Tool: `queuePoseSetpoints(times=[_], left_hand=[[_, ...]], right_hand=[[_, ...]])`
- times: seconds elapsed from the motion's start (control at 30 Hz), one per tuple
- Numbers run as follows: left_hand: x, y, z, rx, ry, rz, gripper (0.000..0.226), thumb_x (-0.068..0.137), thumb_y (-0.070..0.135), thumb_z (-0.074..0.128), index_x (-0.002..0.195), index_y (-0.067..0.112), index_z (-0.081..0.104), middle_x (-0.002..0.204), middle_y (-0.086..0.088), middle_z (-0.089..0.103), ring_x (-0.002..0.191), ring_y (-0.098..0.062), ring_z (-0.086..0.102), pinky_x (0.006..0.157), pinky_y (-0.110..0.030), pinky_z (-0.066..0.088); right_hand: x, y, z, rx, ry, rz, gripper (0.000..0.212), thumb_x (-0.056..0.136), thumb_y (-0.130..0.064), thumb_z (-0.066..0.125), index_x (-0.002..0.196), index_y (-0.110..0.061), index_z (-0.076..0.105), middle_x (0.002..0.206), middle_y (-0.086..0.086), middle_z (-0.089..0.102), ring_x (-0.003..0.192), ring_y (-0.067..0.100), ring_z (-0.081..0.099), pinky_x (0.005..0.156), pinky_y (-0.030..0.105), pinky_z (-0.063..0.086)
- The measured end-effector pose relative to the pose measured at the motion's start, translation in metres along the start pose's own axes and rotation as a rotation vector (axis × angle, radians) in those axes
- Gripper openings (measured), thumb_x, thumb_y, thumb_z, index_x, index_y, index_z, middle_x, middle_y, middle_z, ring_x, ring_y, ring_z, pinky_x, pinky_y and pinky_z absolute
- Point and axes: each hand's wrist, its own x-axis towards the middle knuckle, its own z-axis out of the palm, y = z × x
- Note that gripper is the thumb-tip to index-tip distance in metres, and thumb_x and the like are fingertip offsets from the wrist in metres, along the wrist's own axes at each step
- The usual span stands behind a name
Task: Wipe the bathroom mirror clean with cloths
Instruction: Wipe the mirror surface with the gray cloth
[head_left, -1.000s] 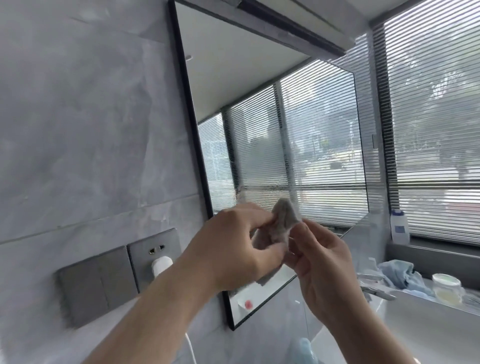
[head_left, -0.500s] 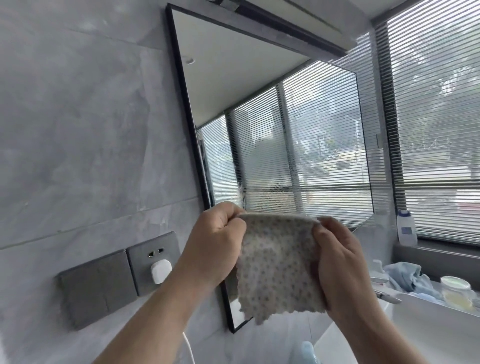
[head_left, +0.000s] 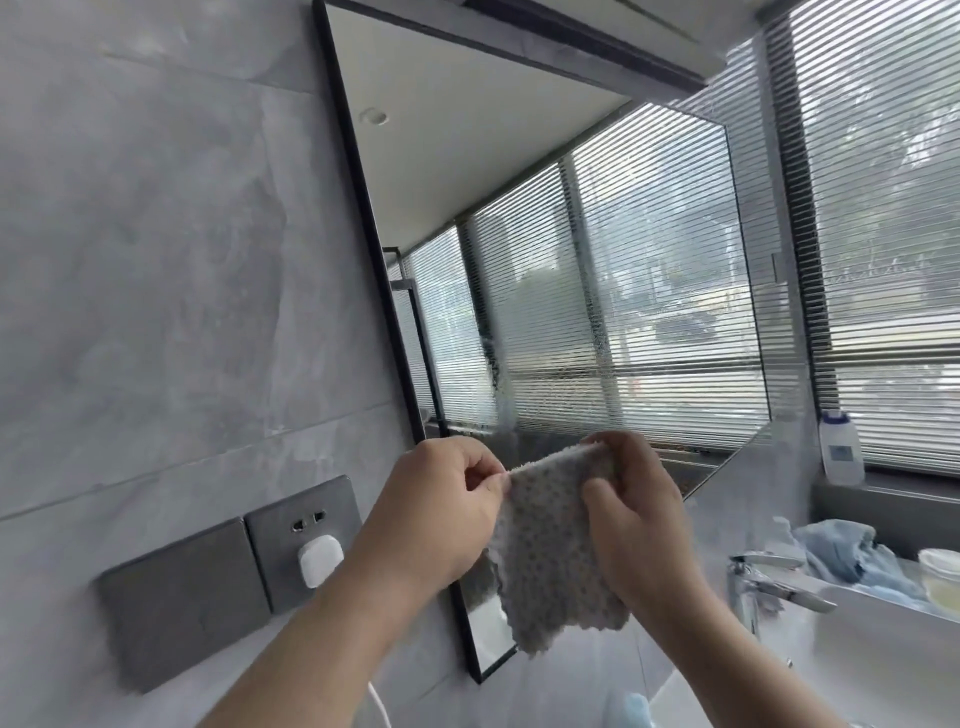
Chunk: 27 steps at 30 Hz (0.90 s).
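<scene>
A black-framed mirror (head_left: 597, 291) hangs on the grey tiled wall and reflects window blinds; a smeared wet patch shows low on the glass near its left side. In front of its lower part I hold a grey dotted cloth (head_left: 550, 561) hanging flat. My left hand (head_left: 436, 514) pinches the cloth's upper left corner. My right hand (head_left: 634, 509) grips its upper right edge, thumb pressed on the front. Neither the cloth nor my hands touch the glass.
A grey socket plate (head_left: 306, 540) with a white plug (head_left: 318, 560) sits left of the mirror. At the right are a chrome tap (head_left: 774, 582), a white basin (head_left: 872, 660), a crumpled blue cloth (head_left: 852, 556), a white bottle (head_left: 839, 447) on the sill and a round tub (head_left: 943, 574).
The bunched cloth was opened out flat between my hands, and they have since moved a little closer together, narrowing the spread. The view has shifted slightly.
</scene>
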Motion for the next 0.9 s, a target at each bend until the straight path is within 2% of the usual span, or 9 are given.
queuePoseSetpoints(times=[0.07,0.13,0.23,0.37,0.57,0.63,0.7,0.77,0.9], left_hand=[[0.006,-0.003,0.002,0.099,-0.053,0.036,0.021,0.094,0.026,0.067,0.072,0.028,0.065,0.077,0.002,0.071,0.083,0.005,0.063,0.087,-0.028,0.048],[0.015,-0.004,-0.004,0.205,-0.075,0.071,0.019,0.093,0.033,0.065,0.075,0.029,0.065,0.090,0.001,0.071,0.100,-0.012,0.064,0.084,-0.030,0.050],[0.039,-0.005,-0.038,0.268,0.059,0.101,0.023,0.093,0.037,0.062,0.074,0.026,0.068,0.071,0.010,0.065,0.073,-0.012,0.062,0.064,-0.028,0.047],[0.077,-0.013,-0.092,0.477,0.291,0.166,0.021,0.093,0.035,0.058,0.077,0.024,0.065,0.079,0.008,0.058,0.074,-0.019,0.054,0.065,-0.030,0.037],[0.130,-0.033,-0.139,0.717,0.465,0.427,0.018,0.088,0.015,0.053,0.083,0.006,0.068,0.095,-0.013,0.059,0.087,-0.037,0.057,0.066,-0.038,0.045],[0.133,-0.041,-0.138,0.868,0.477,0.547,0.021,0.078,0.016,0.051,0.081,0.002,0.067,0.091,-0.018,0.060,0.082,-0.039,0.056,0.064,-0.043,0.048],[0.138,-0.050,-0.132,1.096,0.459,0.591,0.030,0.076,0.021,0.050,0.092,0.003,0.068,0.105,-0.020,0.062,0.094,-0.039,0.056,0.074,-0.047,0.048],[0.142,-0.049,-0.129,1.222,0.392,0.529,0.048,0.085,0.029,0.046,0.122,0.004,0.063,0.138,-0.024,0.052,0.128,-0.039,0.046,0.102,-0.051,0.037],[0.146,-0.048,-0.127,1.436,0.329,0.334,0.086,0.092,0.061,0.017,0.157,0.006,0.009,0.166,-0.016,0.002,0.154,-0.028,0.000,0.122,-0.053,0.001]], right_hand=[[0.013,0.011,0.013,-0.154,-0.004,-0.026,0.026,0.087,-0.007,0.056,0.098,-0.030,0.056,0.089,-0.015,0.061,0.087,0.003,0.054,0.075,0.021,0.037],[0.030,0.023,0.029,-0.326,0.050,-0.093,0.022,0.087,-0.009,0.062,0.100,-0.026,0.066,0.103,-0.004,0.060,0.103,0.019,0.050,0.087,0.026,0.033],[0.053,0.032,0.051,-0.414,0.083,-0.162,0.019,0.087,-0.011,0.067,0.098,-0.024,0.076,0.103,-0.001,0.050,0.095,0.022,0.049,0.081,0.026,0.030],[0.074,0.038,0.082,-0.427,0.012,-0.194,0.020,0.093,-0.012,0.060,0.103,-0.021,0.075,0.107,0.005,0.056,0.082,0.024,0.058,0.066,0.029,0.038],[0.080,0.050,0.102,-0.191,0.128,-0.108,0.017,0.094,-0.017,0.061,0.103,-0.032,0.065,0.096,-0.018,0.069,0.087,0.007,0.067,0.077,0.035,0.055],[0.077,0.067,0.099,-0.217,0.123,-0.275,0.017,0.089,-0.012,0.071,0.097,-0.026,0.073,0.100,-0.025,0.069,0.091,-0.001,0.067,0.084,0.033,0.058],[0.074,0.089,0.102,-0.269,0.103,-0.520,0.020,0.090,-0.011,0.070,0.108,-0.016,0.076,0.123,-0.013,0.068,0.116,0.007,0.063,0.097,0.036,0.054],[0.073,0.102,0.112,-0.335,0.082,-0.666,0.035,0.098,-0.020,0.057,0.130,-0.010,0.065,0.142,0.002,0.057,0.135,0.017,0.051,0.107,0.046,0.047],[0.081,0.098,0.131,-0.376,0.047,-0.690,0.053,0.105,-0.031,0.026,0.153,-0.008,0.027,0.165,0.001,0.020,0.151,0.022,0.023,0.123,0.043,0.018]])
